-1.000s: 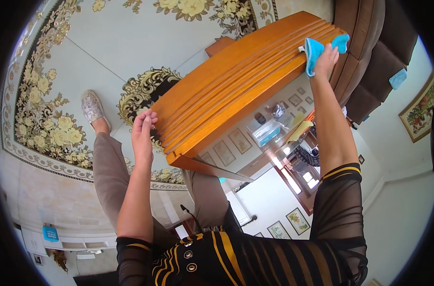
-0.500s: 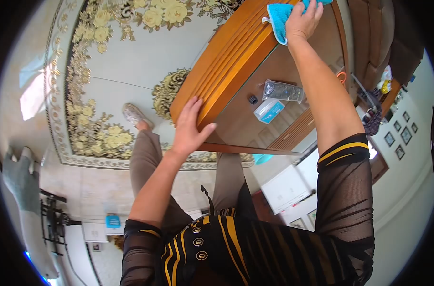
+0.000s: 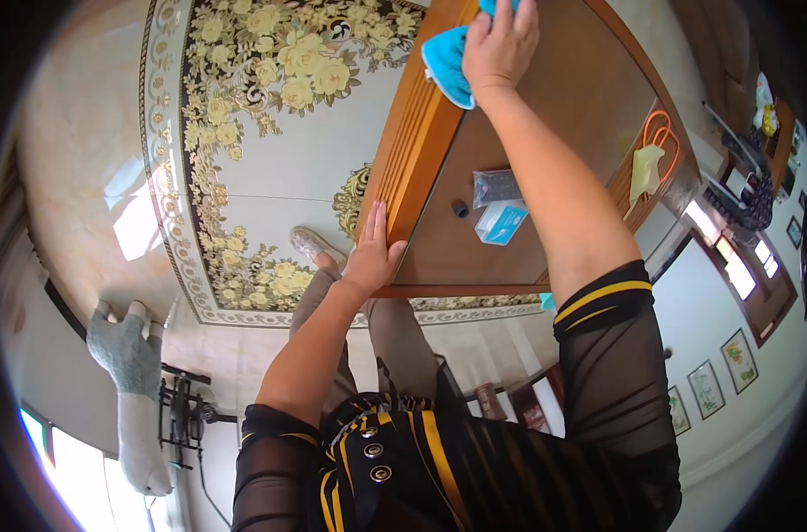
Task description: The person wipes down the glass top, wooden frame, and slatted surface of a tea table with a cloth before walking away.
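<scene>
My right hand (image 3: 501, 51) presses a bright blue cloth (image 3: 450, 66) onto the wooden rim of a low table (image 3: 408, 160), toward its far end. Its fingers lie over the cloth, which spreads out to the left of the hand. At the rim's near corner rests my left hand (image 3: 373, 257), flat with the thumb apart and nothing held. The table has a brown, glassy top. On it lie a blue and white box (image 3: 501, 222), a dark item in clear plastic (image 3: 495, 188) and a small dark round piece (image 3: 460, 209).
Orange loop handles (image 3: 661, 133) and a pale yellow piece (image 3: 646, 173) lie near the table's right edge. A floral rug (image 3: 270, 160) covers the floor at the left. An animal-like grey figure (image 3: 133, 381) and a black stand (image 3: 182, 417) are at lower left.
The view has turned, so the table and its items appear shifted. My right hand and the cloth now sit further left in view. My left hand stays at the near corner.
</scene>
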The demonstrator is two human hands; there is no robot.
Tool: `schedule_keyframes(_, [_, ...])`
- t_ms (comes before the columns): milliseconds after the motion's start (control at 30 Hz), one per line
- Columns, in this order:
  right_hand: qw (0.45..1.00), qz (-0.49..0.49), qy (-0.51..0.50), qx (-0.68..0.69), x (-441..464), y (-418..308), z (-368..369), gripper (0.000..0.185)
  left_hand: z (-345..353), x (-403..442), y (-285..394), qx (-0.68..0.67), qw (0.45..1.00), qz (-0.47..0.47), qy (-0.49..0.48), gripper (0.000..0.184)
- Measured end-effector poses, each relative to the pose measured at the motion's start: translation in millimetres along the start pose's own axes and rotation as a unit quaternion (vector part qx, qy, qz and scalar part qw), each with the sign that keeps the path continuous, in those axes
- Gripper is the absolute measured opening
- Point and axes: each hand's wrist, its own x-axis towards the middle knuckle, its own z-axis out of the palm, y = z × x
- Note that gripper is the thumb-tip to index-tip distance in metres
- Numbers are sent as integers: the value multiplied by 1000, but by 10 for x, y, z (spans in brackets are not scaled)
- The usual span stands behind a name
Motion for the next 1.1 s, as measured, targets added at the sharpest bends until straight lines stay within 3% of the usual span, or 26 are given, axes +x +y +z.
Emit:
schedule_keyframes(67, [999, 4, -17, 29, -35, 24, -56, 51, -34, -22, 43, 2, 999, -11, -30, 77])
schedule_keyframes(133, [998, -15, 66, 0, 4, -23, -111, 34, -46, 13, 51, -5, 997, -47, -52, 78])
schedule_keyframes(233, [998, -11, 15, 59, -58, 81, -40, 44, -14, 22, -4, 14, 999, -20, -39, 80])
schedule_keyframes(500, [997, 10, 11, 76, -80, 160, 9, 47, -39, 66, -69, -30, 997, 1, -66, 82])
schedule_keyframes(533, [998, 23, 14, 65, -45, 177, 22, 47, -189, 147, -22, -22, 997, 6, -80, 82])
schedule_keyframes(600, [998, 21, -6, 66, -61, 147, 2, 51, -494, 201, 42, 28, 979, -16, -200, 80])
schedule_keyframes(633, [997, 29, -24, 67, -39, 129, -35, 51, -730, 324, 23, 81, 972, 43, -218, 71])
schedule_keyframes(667, [997, 34, -24, 68, -22, 107, -66, 51, -1012, 442, 17, 149, 962, 150, -175, 60])
schedule_keyframes(800, [995, 53, -74, 31, 44, 37, -99, 52, -2977, 1520, 988, 207, 915, 329, 106, 56])
schedule_keyframes(867, [994, 59, -88, 31, 29, 7, -118, 52, -4099, 2113, 1633, 349, 783, 427, 288, 51])
schedule_keyframes(933, [993, 55, -106, 26, 59, 11, -128, 52, -5163, 2775, 1972, 346, 649, 549, 397, 38])
schedule_keyframes(967, [991, 61, -113, 19, 63, 6, -130, 51, -5496, 2759, 2091, 412, 731, 371, 398, 58])
schedule_keyframes(1100, [989, 63, -130, 25, 69, 12, -105, 46, -5873, 3246, 1877, 462, 711, 262, 461, 52])
